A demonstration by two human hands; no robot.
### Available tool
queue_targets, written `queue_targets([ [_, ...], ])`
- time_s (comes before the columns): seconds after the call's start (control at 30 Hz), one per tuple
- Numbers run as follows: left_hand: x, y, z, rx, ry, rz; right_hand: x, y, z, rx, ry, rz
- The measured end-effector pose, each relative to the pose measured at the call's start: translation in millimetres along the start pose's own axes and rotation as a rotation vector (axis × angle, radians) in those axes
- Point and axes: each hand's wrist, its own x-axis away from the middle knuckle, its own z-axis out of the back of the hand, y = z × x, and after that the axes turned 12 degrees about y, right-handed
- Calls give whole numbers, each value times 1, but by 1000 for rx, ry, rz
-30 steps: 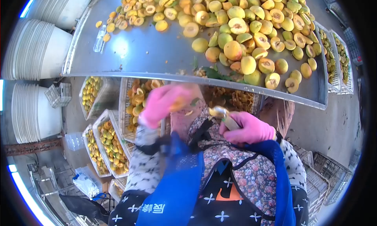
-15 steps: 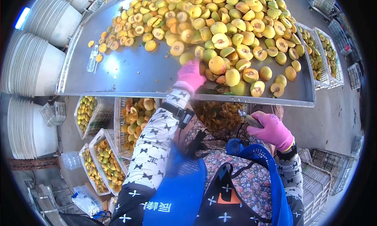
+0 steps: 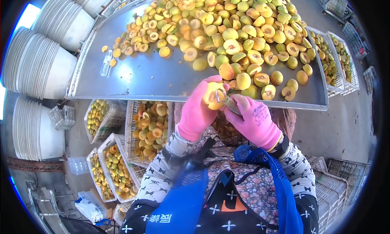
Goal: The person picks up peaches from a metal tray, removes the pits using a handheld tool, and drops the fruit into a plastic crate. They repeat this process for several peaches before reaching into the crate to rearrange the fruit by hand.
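Observation:
In front of my body, just over the tray's near edge, my left hand (image 3: pixel 194 117) in a pink glove is closed around a yellow peach half (image 3: pixel 211 96), its cut face turned right. My right hand (image 3: pixel 256 122), also gloved in pink, grips a pitting tool (image 3: pixel 232 105) by its dark handle. The tool's curved metal end is at the peach half's cut face, over the pit area. Behind both hands a large heap of halved peaches (image 3: pixel 243 39) covers much of the metal tray (image 3: pixel 150 81).
A clear plastic bottle (image 3: pixel 106 63) lies at the tray's left. Below the tray stand crates of peaches (image 3: pixel 148 130), with another crate (image 3: pixel 118 169) at lower left. Stacked white tubs (image 3: pixel 38 128) line the left side. More filled crates (image 3: pixel 325 57) are at the right.
My left hand has come back from the heap with a peach half. My right hand has moved up and left, bringing the pitting tool to the fruit. The view has shifted slightly.

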Motion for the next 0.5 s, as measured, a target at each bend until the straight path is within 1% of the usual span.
queue_targets([
  [0.03, 1, -1, -3, -2, 17, 0, 0, 0, 0, 71, -7, 39],
  [0.07, 2, 1, -7, -2, 1, -4, -1, -3, 1, 110, 16, 32],
  [0.13, 6, 3, -10, -1, -18, -9, -1, -5, 7, 214, -47, 51],
  [0.2, 9, -4, -11, -129, 32, -96, 2, -6, 7, 287, -100, 67],
  [0.27, 9, -10, -17, -190, 102, -144, 7, -5, 3, 334, -140, 81],
  [0.33, 10, -13, -27, -184, 196, -148, 9, -9, 3, 270, -144, 67],
  [0.37, 9, -14, -28, -173, 212, -152, 7, -10, 3, 239, -141, 64],
  [0.43, 8, -15, -27, -156, 243, -154, 11, -11, -4, 81, -203, -34],
  [0.47, 6, -16, -26, -289, 216, -268, 13, -11, -7, 2, -231, -83],
  [0.5, 6, -17, -25, -421, 190, -382, 15, -12, -8, -110, -177, -82],
])
